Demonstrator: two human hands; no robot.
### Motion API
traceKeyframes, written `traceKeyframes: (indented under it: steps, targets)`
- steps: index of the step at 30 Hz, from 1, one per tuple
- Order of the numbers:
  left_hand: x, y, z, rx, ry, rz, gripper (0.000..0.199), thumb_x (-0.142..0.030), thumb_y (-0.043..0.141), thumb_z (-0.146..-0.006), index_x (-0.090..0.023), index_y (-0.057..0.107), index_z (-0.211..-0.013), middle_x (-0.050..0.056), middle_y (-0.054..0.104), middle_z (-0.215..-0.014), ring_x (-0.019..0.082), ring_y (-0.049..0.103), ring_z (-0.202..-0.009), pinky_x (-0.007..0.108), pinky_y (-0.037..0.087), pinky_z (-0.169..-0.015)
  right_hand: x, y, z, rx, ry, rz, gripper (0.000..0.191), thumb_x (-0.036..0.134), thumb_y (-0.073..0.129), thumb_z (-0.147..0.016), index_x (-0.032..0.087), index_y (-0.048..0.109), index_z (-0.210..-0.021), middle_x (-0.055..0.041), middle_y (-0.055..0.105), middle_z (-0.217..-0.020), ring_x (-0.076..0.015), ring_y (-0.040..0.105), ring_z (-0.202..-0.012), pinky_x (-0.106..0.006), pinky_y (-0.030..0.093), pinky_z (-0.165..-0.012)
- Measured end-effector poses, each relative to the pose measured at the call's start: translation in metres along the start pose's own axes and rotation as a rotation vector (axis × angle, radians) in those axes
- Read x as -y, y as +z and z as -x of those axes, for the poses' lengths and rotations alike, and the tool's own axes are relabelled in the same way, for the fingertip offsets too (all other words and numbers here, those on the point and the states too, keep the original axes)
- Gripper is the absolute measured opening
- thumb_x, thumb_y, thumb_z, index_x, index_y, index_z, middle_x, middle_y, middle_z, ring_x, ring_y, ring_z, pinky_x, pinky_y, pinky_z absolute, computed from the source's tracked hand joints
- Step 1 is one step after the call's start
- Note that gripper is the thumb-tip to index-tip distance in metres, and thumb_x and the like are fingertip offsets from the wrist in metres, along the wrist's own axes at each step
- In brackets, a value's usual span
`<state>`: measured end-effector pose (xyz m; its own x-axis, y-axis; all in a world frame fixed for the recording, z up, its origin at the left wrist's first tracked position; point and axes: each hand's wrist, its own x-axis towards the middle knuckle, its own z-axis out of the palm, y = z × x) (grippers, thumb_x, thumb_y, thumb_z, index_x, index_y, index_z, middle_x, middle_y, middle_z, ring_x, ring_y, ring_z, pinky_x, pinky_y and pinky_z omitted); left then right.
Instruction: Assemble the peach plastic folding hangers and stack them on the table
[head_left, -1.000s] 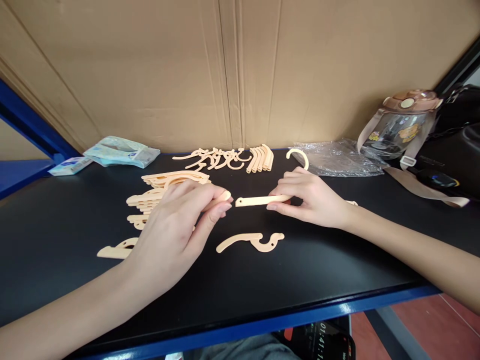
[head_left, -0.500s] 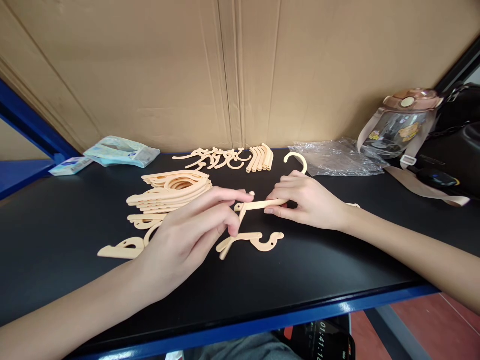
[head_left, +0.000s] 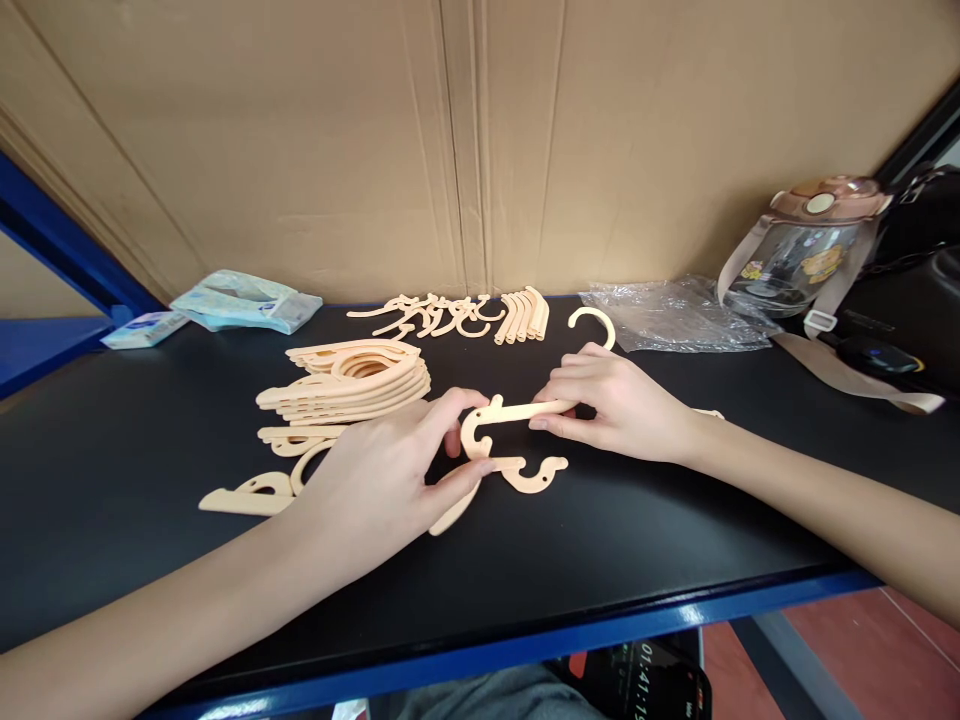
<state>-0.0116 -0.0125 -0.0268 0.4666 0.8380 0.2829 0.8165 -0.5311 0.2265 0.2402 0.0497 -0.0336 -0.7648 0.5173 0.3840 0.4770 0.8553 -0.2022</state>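
My right hand (head_left: 615, 400) is closed on a beige plastic hanger piece (head_left: 517, 411), whose open hook (head_left: 596, 322) rises above my fingers. At the left end of that piece, my left hand (head_left: 420, 450) has its thumb and fingers round a curved beige part (head_left: 472, 436). Just below lies another curved part (head_left: 536, 478) with a small hooked end, near my left thumb. A longer beige arm (head_left: 456, 510) shows under that thumb. To the left is a stack of beige hanger pieces (head_left: 352, 385), with further pieces (head_left: 247, 497) partly hidden by my left hand.
Loose small hooks (head_left: 435, 316) and a row of short arms (head_left: 523, 315) lie at the back of the black table (head_left: 600, 540). Tissue packs (head_left: 244, 302) are back left. Clear plastic film (head_left: 675, 315), a strapped bottle (head_left: 806, 250) and a black bag (head_left: 919, 310) are at right.
The curved part at my left hand has turned, so its curve now faces outward below the held piece. My left fingers have drawn back and bent, with the thumb lower. My right hand has hardly moved.
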Motion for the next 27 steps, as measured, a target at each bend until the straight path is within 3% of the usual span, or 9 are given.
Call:
traceKeyframes:
  steps: [3,7,11,16,22,27]
  targets:
    - [0.000,0.001,-0.001,0.010,-0.055,0.097,0.026,-0.034,0.051,-0.092,-0.028,0.050,-0.118,-0.006,0.054,-0.073,0.011,0.054,-0.059,0.022,0.038,-0.053,0.001,0.000,0.000,0.003,0.007,-0.016,0.024,0.036,0.057,-0.096,0.018,0.069,-0.087,0.0013,0.066,-0.074,-0.0131,0.051,-0.068,-0.031,0.030,-0.073]
    - [-0.001,-0.002,-0.002,0.018,-0.131,0.224,0.006,-0.029,0.048,-0.091,-0.024,0.049,-0.093,-0.006,0.048,-0.070,0.010,0.047,-0.056,0.022,0.038,-0.051,0.000,0.000,0.000,-0.001,0.010,-0.010,0.023,0.036,0.057,-0.096,0.018,0.069,-0.088,0.0017,0.065,-0.074,-0.0130,0.050,-0.068,-0.031,0.029,-0.073]
    - [0.000,-0.006,-0.001,-0.039,-0.105,0.213,0.005,-0.025,0.041,-0.092,-0.023,0.044,-0.088,-0.003,0.052,-0.081,0.012,0.049,-0.063,0.025,0.040,-0.055,-0.001,0.000,0.001,0.001,0.008,-0.018,0.023,0.035,0.057,-0.096,0.018,0.069,-0.087,0.0024,0.065,-0.074,-0.0125,0.050,-0.068,-0.031,0.029,-0.074]
    - [0.001,-0.010,-0.001,0.009,-0.136,0.158,0.011,-0.026,0.033,-0.095,-0.024,0.044,-0.095,-0.003,0.058,-0.081,0.016,0.056,-0.068,0.029,0.041,-0.062,0.000,0.000,0.001,0.008,0.012,-0.033,0.023,0.036,0.057,-0.096,0.018,0.069,-0.087,0.0020,0.066,-0.075,-0.0126,0.050,-0.069,-0.031,0.029,-0.074]
    - [-0.003,-0.013,-0.003,0.038,-0.211,0.014,0.040,-0.058,0.030,-0.097,-0.024,0.043,-0.083,-0.003,0.055,-0.068,0.017,0.054,-0.059,0.029,0.034,-0.055,-0.001,0.001,0.001,0.020,0.005,-0.029,0.025,0.036,0.056,-0.097,0.018,0.069,-0.087,0.0020,0.065,-0.074,-0.0125,0.049,-0.068,-0.031,0.029,-0.074]
    - [-0.002,-0.008,-0.004,0.155,-0.208,0.007,0.039,-0.051,0.028,-0.100,-0.022,0.042,-0.076,-0.003,0.053,-0.068,0.017,0.054,-0.062,0.029,0.033,-0.058,-0.001,0.002,0.000,0.032,0.002,-0.027,0.025,0.036,0.056,-0.097,0.017,0.068,-0.085,0.0021,0.064,-0.073,-0.0126,0.048,-0.068,-0.031,0.029,-0.074]
